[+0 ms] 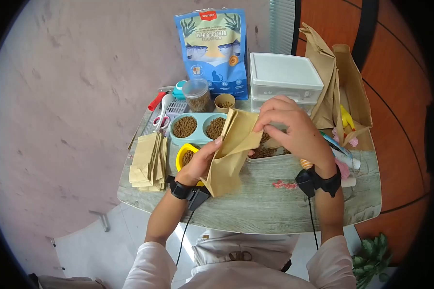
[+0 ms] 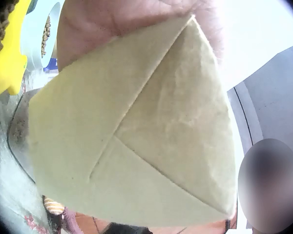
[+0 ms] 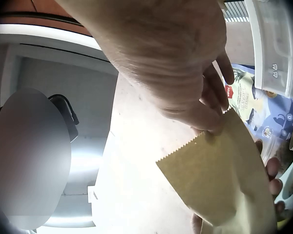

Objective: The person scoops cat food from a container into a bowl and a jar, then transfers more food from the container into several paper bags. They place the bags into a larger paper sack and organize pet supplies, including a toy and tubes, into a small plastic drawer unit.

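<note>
A brown kraft paper bag [image 1: 232, 154] is held up over the front of the table. My left hand [image 1: 201, 163] grips its side low down, thumb across the front. In the left wrist view the folded base of the paper bag [image 2: 132, 141] lies against the palm. My right hand [image 1: 294, 126] pinches the bag's top edge between thumb and fingers. The zigzag-cut rim of the paper bag [image 3: 210, 165] shows in the right wrist view, just below those fingertips. Left of the hands lies a stack of flat paper bags [image 1: 148, 161].
Behind the hands stand a double bowl [image 1: 199, 140] of kibble, a yellow bowl [image 1: 181, 156], a lidded jar [image 1: 197, 96], a paper cup [image 1: 224, 102], a cat food bag [image 1: 214, 58] and a white-lidded box [image 1: 284, 72]. A large open paper bag [image 1: 357, 86] with toys stands right.
</note>
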A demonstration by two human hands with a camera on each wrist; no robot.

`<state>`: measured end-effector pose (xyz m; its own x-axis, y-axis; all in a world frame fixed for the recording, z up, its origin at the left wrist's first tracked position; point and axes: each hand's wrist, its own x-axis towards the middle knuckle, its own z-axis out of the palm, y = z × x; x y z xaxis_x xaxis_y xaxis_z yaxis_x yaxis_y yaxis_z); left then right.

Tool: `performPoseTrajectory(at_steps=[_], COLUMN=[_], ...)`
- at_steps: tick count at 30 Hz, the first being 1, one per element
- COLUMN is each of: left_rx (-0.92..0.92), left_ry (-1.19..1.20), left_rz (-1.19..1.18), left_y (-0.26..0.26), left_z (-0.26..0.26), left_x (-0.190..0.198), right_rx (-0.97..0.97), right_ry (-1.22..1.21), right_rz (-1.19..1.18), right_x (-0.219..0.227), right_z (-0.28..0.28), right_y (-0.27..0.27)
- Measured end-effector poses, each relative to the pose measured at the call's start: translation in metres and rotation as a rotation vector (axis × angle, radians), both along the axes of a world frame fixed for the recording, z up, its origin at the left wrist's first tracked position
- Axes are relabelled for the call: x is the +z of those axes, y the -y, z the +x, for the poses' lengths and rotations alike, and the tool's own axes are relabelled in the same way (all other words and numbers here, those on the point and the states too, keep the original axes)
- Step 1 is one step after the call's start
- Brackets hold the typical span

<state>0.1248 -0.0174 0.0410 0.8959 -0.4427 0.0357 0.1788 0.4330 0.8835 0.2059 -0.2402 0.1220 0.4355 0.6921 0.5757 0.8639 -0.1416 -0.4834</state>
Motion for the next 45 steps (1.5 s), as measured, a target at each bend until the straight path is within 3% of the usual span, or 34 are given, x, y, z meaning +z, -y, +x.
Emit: performPoseTrajectory(at_steps=[5,8,10,14,16,19,21,23,24,26,27,29,32,36,38,41,43,45], left_rx=[0.213,0.178,0.091,0.073,-0.019,0.006,0.027,-0.156,-0.156,-0.071,-0.071,-0.185,-0.324,-0.333,-0.385,-0.297,-0.280,-0.150], left_ry=[-0.023,0.034,0.162,0.153,0.178,0.018,0.071,-0.066,-0.064,0.037,0.038,0.018,-0.086,-0.180,-0.167,0.017,0.017,0.001], left_rz=[0.185,0.144,0.074,0.016,-0.050,-0.008,0.000,-0.455,-0.457,-0.150,-0.150,-0.331,-0.417,-0.508,-0.695,-0.571,-0.590,-0.506], left_y=[-0.003,-0.003,0.002,0.008,0.011,0.019,0.023,0.019,0.020,0.023,0.026,0.033,0.034,0.037,0.039,0.036,0.036,0.036], left_z=[-0.004,-0.002,0.003,0.002,0.000,-0.009,-0.010,-0.008,-0.007,-0.007,-0.007,-0.008,-0.007,-0.011,-0.008,-0.005,-0.005,-0.005], left_x=[0.001,-0.002,-0.007,-0.012,-0.013,-0.017,-0.016,-0.019,-0.021,-0.026,-0.021,-0.009,-0.010,-0.003,-0.007,-0.008,-0.008,-0.009], right_rx=[0.047,0.012,-0.108,-0.157,-0.214,-0.210,-0.214,-0.220,-0.243,-0.265,-0.299,-0.334,-0.395,-0.462,-0.496,-0.517,-0.530,-0.545], right_ry=[0.033,0.106,0.115,0.110,0.125,0.148,0.173,0.199,0.190,0.182,0.187,0.192,0.280,0.419,0.471,0.488,0.474,0.459], right_rz=[-0.002,0.019,0.042,0.112,0.238,0.351,0.381,0.410,0.455,0.500,0.539,0.577,0.621,0.611,0.586,0.549,0.539,0.527], right_x=[0.002,0.001,0.003,0.004,0.003,0.003,0.004,0.004,0.002,0.002,0.001,0.001,0.002,0.003,0.003,0.003,0.003,0.003], right_z=[0.002,0.001,-0.002,-0.005,-0.007,-0.007,-0.008,-0.008,-0.007,-0.006,-0.007,-0.006,-0.003,-0.003,-0.005,-0.009,-0.012,-0.014], right_y=[0.000,-0.002,-0.003,-0.006,-0.010,-0.014,-0.015,-0.014,-0.015,-0.015,-0.015,-0.014,-0.011,-0.010,-0.011,-0.013,-0.014,-0.014])
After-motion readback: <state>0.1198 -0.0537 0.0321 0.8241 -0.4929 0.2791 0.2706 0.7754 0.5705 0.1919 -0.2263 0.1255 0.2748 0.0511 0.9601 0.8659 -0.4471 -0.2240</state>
